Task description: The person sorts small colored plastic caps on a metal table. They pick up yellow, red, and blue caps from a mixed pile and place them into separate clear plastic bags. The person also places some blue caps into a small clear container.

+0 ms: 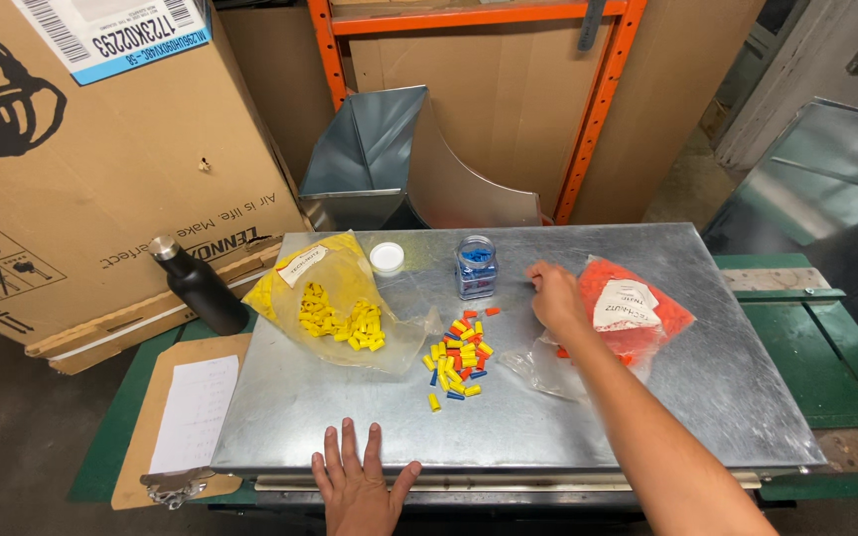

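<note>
The right hand holds nothing, fingers loosely curled, touching the orange bag at middle right. The left hand lies flat and open on the metal sheet, bottom middle. Mixed caps lie between them.

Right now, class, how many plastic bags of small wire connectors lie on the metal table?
2. The bag of yellow connectors lies at the table's back left, open. The bag of orange connectors lies at the right, beside the right hand. None seems hidden.
</note>
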